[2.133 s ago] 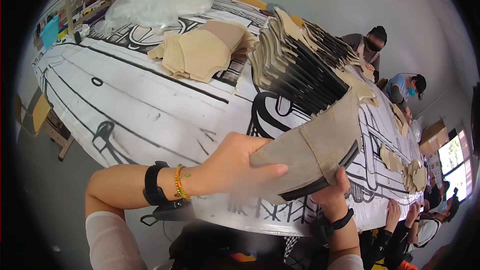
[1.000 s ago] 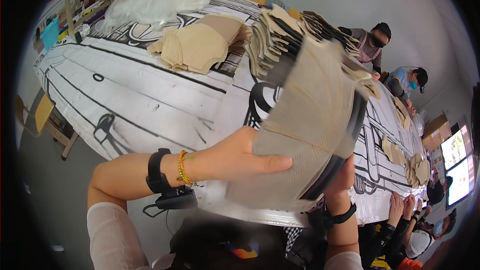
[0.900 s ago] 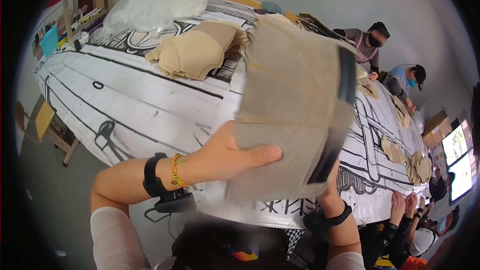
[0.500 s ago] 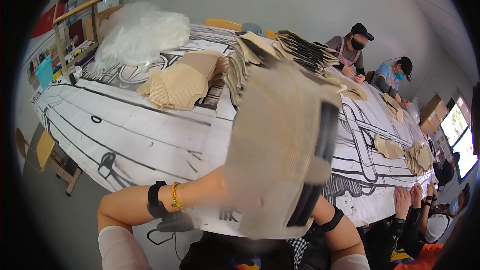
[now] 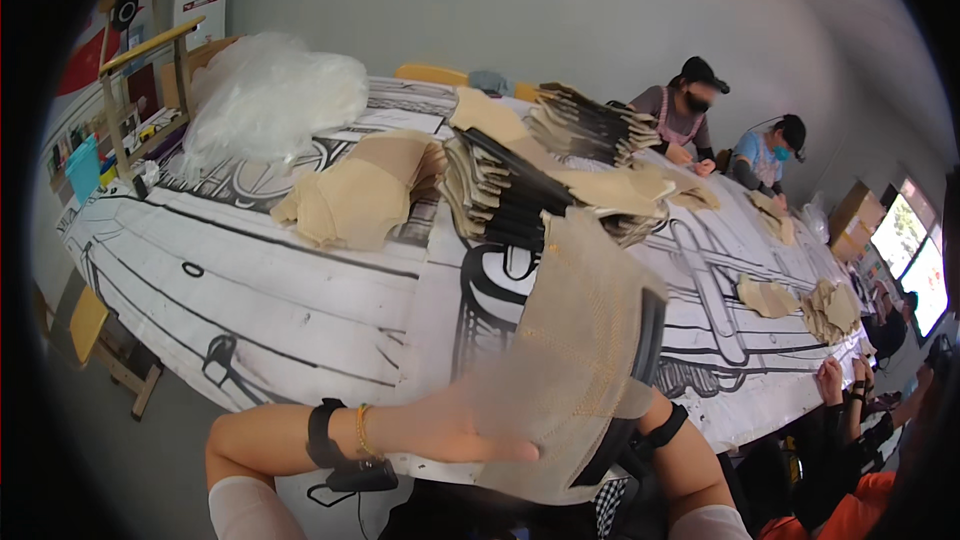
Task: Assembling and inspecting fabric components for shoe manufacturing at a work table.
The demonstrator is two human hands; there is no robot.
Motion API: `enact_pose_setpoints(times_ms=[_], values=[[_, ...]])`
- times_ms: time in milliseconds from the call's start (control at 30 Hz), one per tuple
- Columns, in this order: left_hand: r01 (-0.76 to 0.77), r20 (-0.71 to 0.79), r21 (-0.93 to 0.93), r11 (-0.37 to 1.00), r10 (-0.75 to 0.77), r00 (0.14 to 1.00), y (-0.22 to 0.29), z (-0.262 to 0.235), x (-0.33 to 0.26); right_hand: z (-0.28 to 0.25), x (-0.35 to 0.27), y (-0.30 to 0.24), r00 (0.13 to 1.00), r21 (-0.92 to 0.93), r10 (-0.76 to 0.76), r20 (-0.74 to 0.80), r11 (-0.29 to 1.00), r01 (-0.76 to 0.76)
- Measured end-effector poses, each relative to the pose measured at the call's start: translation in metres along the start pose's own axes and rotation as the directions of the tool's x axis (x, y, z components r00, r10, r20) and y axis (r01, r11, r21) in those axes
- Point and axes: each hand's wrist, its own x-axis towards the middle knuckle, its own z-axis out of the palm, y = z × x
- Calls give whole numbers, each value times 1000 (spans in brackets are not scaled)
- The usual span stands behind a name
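Note:
A beige ribbed fabric panel [image 5: 580,340] with stitched lines and black strips along its right side is held up, tilted, in front of me. My left hand [image 5: 480,415] lies across its lower left part; its fingers are smeared by motion, though the thumb shows against the fabric. My right forearm [image 5: 685,450] reaches the panel's right edge, and the hand there grips it, mostly hidden behind the panel. Just beyond are stacked beige and black panels [image 5: 490,190]. To their left rests a pile of beige pieces [image 5: 355,190].
A bundle of clear plastic [image 5: 280,105] lies at the far left of the printed table cover [image 5: 280,280]. More black-edged panels [image 5: 590,125] are stacked farther back. Two people [image 5: 690,115] work at the far side, others at the right. Beige pieces [image 5: 830,310] lie near them.
The panel has swung lower and to the right, uncovering the stack behind it. My left hand has moved right, over the panel's face. The view has shifted slightly.

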Motion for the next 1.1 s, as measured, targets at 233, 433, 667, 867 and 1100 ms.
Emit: enact_pose_setpoints(times_ms=[233,433,667,867,1100], values=[[131,112,39,991,-134,985,3,5,-11,-60,44,16,736,-754,-179,653,-248,609],[83,95,10,996,-84,992,5,7,-11,-29,75,15,813,-836,-315,490,95,540],[-360,112,125,925,347,931,26,-14,-22,-61,81,63,851,-883,-412,325,191,429],[-437,-541,-179,882,282,792,7,-57,-21,-42,44,11,901,-889,-414,126,355,288],[-58,-687,491,869,427,588,-14,-71,-13,28,1,3,831,-743,-403,384,399,537]])
